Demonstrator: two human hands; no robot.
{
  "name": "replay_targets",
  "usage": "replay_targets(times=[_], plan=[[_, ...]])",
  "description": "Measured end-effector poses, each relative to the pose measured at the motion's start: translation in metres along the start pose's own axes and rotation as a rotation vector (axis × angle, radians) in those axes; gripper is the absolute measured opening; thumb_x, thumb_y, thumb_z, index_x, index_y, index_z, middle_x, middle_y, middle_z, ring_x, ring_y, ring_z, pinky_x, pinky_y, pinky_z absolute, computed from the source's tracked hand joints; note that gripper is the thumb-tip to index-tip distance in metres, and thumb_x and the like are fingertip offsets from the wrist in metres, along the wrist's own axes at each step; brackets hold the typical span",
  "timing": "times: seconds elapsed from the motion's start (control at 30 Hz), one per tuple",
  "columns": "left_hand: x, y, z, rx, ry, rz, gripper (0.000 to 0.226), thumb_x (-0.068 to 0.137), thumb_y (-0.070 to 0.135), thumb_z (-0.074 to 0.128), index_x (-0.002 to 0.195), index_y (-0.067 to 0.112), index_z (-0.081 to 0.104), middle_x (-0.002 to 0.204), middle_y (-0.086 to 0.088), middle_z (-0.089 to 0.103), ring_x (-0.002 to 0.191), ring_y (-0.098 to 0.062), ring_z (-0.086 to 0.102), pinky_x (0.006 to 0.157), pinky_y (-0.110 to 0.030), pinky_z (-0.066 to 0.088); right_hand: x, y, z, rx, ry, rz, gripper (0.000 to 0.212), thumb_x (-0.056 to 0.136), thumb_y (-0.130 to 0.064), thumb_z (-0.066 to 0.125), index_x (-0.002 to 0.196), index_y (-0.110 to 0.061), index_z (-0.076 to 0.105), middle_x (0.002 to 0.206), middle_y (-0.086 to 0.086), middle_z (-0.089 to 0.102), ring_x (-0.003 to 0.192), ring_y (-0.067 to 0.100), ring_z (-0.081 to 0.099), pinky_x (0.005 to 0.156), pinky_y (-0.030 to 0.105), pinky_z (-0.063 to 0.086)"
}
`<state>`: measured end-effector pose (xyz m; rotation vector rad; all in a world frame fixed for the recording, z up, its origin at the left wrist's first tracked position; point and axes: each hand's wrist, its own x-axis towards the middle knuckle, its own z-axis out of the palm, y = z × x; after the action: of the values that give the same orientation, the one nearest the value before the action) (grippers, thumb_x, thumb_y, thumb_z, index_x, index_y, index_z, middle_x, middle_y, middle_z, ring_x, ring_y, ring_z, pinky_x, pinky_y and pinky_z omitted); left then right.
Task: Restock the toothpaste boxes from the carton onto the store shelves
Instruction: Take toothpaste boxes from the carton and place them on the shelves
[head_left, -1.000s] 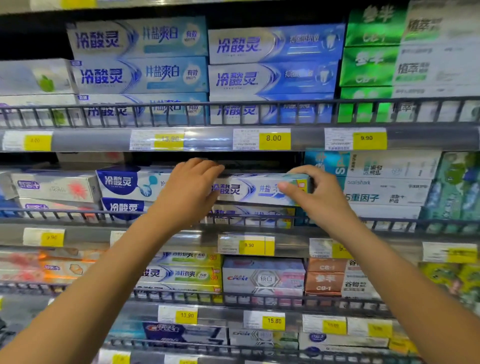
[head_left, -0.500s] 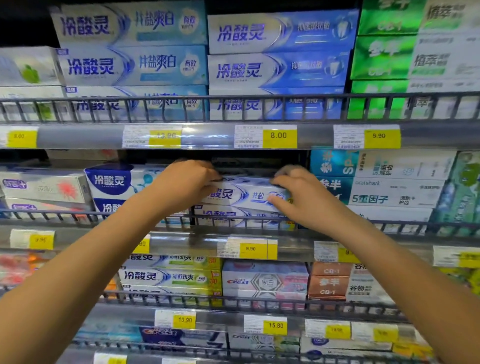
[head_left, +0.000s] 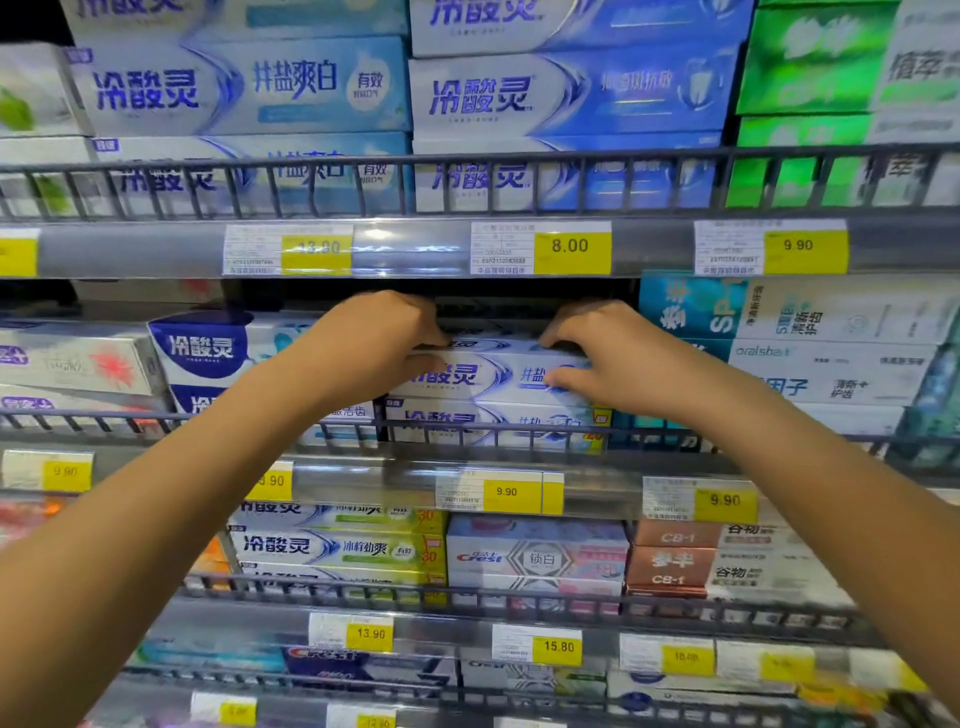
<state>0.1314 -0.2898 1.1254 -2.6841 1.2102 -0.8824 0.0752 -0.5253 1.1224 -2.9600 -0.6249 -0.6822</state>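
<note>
Our left hand (head_left: 382, 345) and right hand (head_left: 605, 351) curl round the ends of the toothpaste box (head_left: 488, 375); it seems light, stiff cardboard, easily dented.

toothpaste box (head_left: 493, 375) sitting on second box (head_left: 519, 415), behind wire rail (head_left: 467, 427); left hand (head_left: 374, 338) gripping its left end, right hand (head_left: 608, 348) its right end.

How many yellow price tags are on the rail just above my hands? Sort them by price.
13.90 tag: 1
8.00 tag: 1
9.90 tag: 1
unreadable tag, cut off at the left edge: 1
Total: 4
</note>
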Motion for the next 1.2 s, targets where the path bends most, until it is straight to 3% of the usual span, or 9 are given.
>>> replay_targets(times=[0.17,0.4,0.63,0.9,1.03,1.1,1.2], plan=[[-0.002,-0.002,0.001,-0.018,0.026,0.027,0.025,0.088,0.032,0.063,0.100,0.013,0.072,0.099,-0.006,0.067,0.090,-0.030,0.063,0.071,-0.041,0.052,0.000,0.003,0.001,0.040,0.014,-0.011,0.037,0.086,-0.027,0.065,0.120,-0.011,0.062,0.123,0.004,0.062,0.116,0.018,0.052,0.094,0.021,0.034],[-0.005,0.000,-0.001,-0.032,0.076,0.060,0.022,0.085,0.029,0.068,0.098,0.012,0.074,0.089,-0.006,0.067,0.080,-0.032,0.063,0.063,-0.040,0.051,0.001,0.009,0.000,0.081,0.009,-0.035,0.039,0.085,-0.029,0.066,0.120,-0.012,0.062,0.123,0.001,0.062,0.115,0.016,0.053,0.089,0.014,0.030],[-0.006,-0.003,0.002,-0.009,0.080,0.053,0.025,0.085,0.031,0.067,0.103,0.015,0.073,0.092,-0.005,0.066,0.081,-0.031,0.063,0.061,-0.038,0.050,0.001,0.011,0.001,0.069,-0.004,-0.041,0.040,0.086,-0.032,0.064,0.122,-0.014,0.060,0.125,0.000,0.061,0.116,0.016,0.051,0.091,0.016,0.029],[-0.027,-0.016,0.001,0.091,0.117,-0.035,0.060,0.085,0.046,0.061,0.136,0.016,0.050,0.132,-0.012,0.056,0.114,-0.037,0.055,0.088,-0.043,0.045,0.011,-0.023,0.006,0.150,-0.033,0.001,0.069,0.086,-0.055,0.054,0.144,-0.024,0.030,0.145,0.001,0.040,0.133,0.016,0.035,0.106,0.029,0.033],[-0.054,-0.041,-0.008,0.125,0.095,-0.110,0.070,0.083,0.060,0.052,0.137,0.016,0.047,0.122,-0.014,0.060,0.105,-0.037,0.056,0.084,-0.041,0.044,0.028,-0.060,0.012,0.196,0.006,-0.028,0.071,0.087,-0.055,0.052,0.145,-0.026,0.025,0.145,0.005,0.038,0.133,0.019,0.033,0.103,0.028,0.032],[-0.068,-0.055,-0.011,0.137,0.083,-0.108,0.068,0.081,0.055,0.060,0.132,0.011,0.052,0.109,-0.018,0.063,0.095,-0.038,0.058,0.078,-0.040,0.045,0.040,-0.079,0.018,0.217,0.017,-0.035,0.070,0.087,-0.054,0.053,0.145,-0.026,0.024,0.146,0.005,0.036,0.135,0.018,0.031,0.105,0.029,0.031],[-0.087,-0.084,-0.015,0.117,0.074,-0.098,0.068,0.078,0.051,0.068,0.130,0.010,0.053,0.118,-0.019,0.061,0.100,-0.040,0.058,0.082,-0.043,0.047,0.058,-0.107,0.027,0.236,0.044,-0.024,0.070,0.086,-0.053,0.055,0.144,-0.024,0.026,0.143,0.007,0.038,0.134,0.018,0.030,0.106,0.033,0.034]])
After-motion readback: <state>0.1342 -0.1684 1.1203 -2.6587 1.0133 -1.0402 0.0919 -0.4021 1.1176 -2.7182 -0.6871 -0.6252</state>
